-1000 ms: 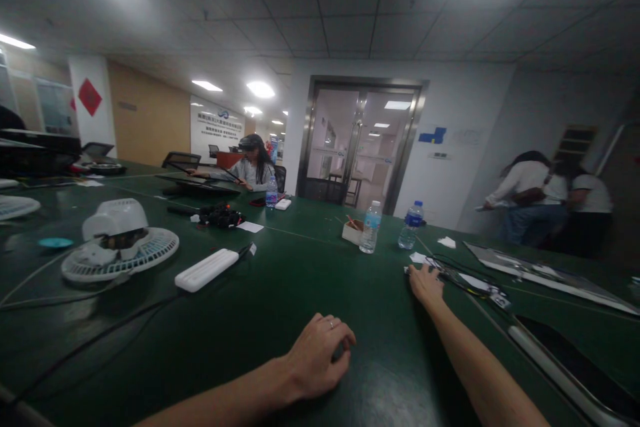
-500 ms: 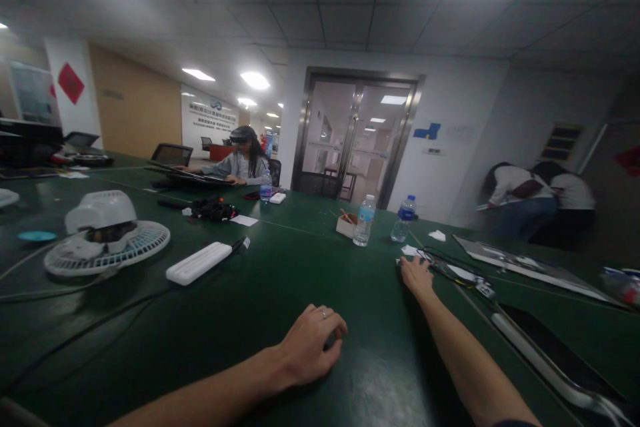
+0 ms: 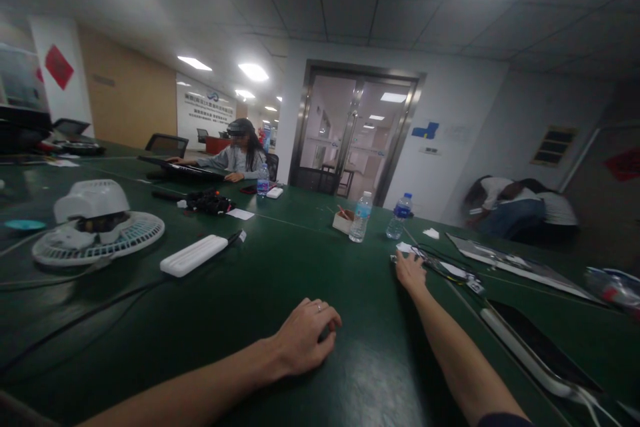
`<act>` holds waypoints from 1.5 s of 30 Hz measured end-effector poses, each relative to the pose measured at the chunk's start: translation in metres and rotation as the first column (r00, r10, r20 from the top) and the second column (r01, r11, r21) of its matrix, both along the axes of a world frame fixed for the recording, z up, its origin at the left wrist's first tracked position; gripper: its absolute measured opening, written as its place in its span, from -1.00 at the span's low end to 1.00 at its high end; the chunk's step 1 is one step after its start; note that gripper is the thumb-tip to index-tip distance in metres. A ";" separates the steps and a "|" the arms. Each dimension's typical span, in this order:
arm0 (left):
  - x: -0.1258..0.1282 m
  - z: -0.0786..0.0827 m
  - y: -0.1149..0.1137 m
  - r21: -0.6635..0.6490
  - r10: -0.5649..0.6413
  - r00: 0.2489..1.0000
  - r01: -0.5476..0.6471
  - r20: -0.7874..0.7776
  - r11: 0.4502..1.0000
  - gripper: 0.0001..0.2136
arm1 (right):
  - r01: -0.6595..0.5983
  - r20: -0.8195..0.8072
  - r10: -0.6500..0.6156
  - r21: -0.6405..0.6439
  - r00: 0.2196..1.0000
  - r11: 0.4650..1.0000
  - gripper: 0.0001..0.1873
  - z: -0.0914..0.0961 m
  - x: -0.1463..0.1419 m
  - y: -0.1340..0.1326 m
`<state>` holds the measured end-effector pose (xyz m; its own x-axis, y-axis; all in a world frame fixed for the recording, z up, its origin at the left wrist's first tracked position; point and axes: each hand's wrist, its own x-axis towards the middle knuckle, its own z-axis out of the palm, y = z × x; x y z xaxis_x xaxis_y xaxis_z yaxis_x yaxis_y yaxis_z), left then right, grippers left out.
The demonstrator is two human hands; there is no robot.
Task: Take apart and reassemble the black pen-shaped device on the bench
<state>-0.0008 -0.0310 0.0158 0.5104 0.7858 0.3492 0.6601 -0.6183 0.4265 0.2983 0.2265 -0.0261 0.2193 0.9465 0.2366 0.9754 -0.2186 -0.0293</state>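
My left hand (image 3: 309, 338) rests on the green table (image 3: 280, 267), a ring on one finger. Its fingers curl loosely, apart from the thumb, and I see nothing in it. Farther forward, my right hand (image 3: 411, 272) lies palm down with its fingers spread. Its fingertips touch or nearly touch a small light piece (image 3: 393, 259), too small to name. Just beyond those fingers are a scrap of white paper (image 3: 406, 248) and a bundle of thin cables (image 3: 440, 267). Two water bottles, a clear one (image 3: 360, 219) and a blue-capped one (image 3: 399, 217), stand upright nearby.
To the left lie a white fan (image 3: 100, 227) with its cable and a white power strip (image 3: 195, 255). A small box (image 3: 343, 221) sits behind the clear bottle. Flat panels (image 3: 540, 340) lie at right. A person (image 3: 243, 153) sits across the table; others bend over at far right.
The view has shifted slightly, so most things appear a little to the left and higher. Both hands keep about the same place on the table. The people at far right have bent lower.
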 end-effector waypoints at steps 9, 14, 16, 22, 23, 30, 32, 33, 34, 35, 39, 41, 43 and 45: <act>0.001 0.000 0.000 -0.012 0.007 1.000 -0.007 -0.023 1.000 -0.83 | -0.006 0.036 0.005 0.026 0.999 1.000 -0.61 -0.003 -0.001 -0.004; 0.001 0.000 0.001 -0.006 0.000 1.000 0.000 -0.019 1.000 -0.83 | 0.023 -0.032 -0.022 0.026 0.999 0.999 -0.63 0.002 -0.002 0.001; 0.001 0.001 0.001 -0.014 0.006 1.000 -0.006 -0.022 1.000 -0.84 | 0.051 -0.084 -0.049 0.030 0.995 0.998 -0.57 0.005 0.003 0.006; 0.001 0.002 0.002 -0.022 -0.003 1.000 0.003 -0.017 1.000 -0.84 | 0.235 -0.256 -0.220 0.030 0.941 0.971 -0.19 0.003 0.027 0.020; 0.002 0.001 0.003 -0.019 -0.008 1.000 0.008 -0.013 1.000 -0.84 | 0.258 -0.291 -0.252 -0.015 0.923 0.966 -0.15 0.002 0.030 0.021; 0.001 -0.002 0.005 -0.009 -0.019 1.000 0.019 -0.011 1.000 -0.83 | 0.266 -0.315 -0.286 -0.104 0.905 0.958 -0.10 -0.001 0.032 0.024; 0.001 -0.002 0.004 -0.013 -0.021 1.000 0.021 -0.011 1.000 -0.82 | 0.276 -0.320 -0.300 -0.118 0.899 0.954 -0.08 -0.003 0.033 0.025; 0.000 -0.002 0.004 -0.015 -0.023 1.000 0.023 -0.010 1.000 -0.82 | 0.286 -0.325 -0.309 -0.119 0.894 0.951 -0.05 -0.004 0.034 0.026; 0.000 -0.002 0.003 -0.016 -0.023 1.000 0.023 -0.010 1.000 -0.82 | 0.288 -0.328 -0.309 -0.111 0.893 0.951 -0.03 -0.006 0.035 0.027; 0.000 -0.003 0.003 -0.016 -0.022 1.000 0.021 -0.011 1.000 -0.82 | 0.282 -0.330 -0.298 -0.094 0.896 0.955 -0.02 -0.007 0.036 0.028; -0.001 -0.003 0.003 -0.016 -0.025 1.000 0.025 -0.019 1.000 -0.82 | 0.244 -0.332 -0.257 -0.081 0.907 0.966 -0.05 -0.012 0.040 0.031; -0.001 -0.003 0.003 -0.013 -0.034 0.999 0.034 -0.017 0.999 -0.82 | 0.226 -0.332 -0.243 -0.090 0.911 0.970 -0.08 -0.013 0.040 0.031; -0.001 -0.004 0.003 -0.006 -0.033 0.999 0.033 -0.014 0.999 -0.82 | 0.225 -0.334 -0.240 -0.082 0.911 0.971 -0.06 -0.012 0.040 0.030; -0.001 -0.005 0.004 0.003 -0.031 0.999 0.031 -0.013 1.000 -0.82 | 0.243 -0.338 -0.247 -0.056 0.908 0.968 -0.03 -0.012 0.039 0.029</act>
<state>-0.0022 -0.0274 0.0112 0.5386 0.7686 0.3453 0.6462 -0.6398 0.4162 0.3375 0.2554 -0.0379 0.5097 0.8550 0.0952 0.8225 -0.4519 -0.3454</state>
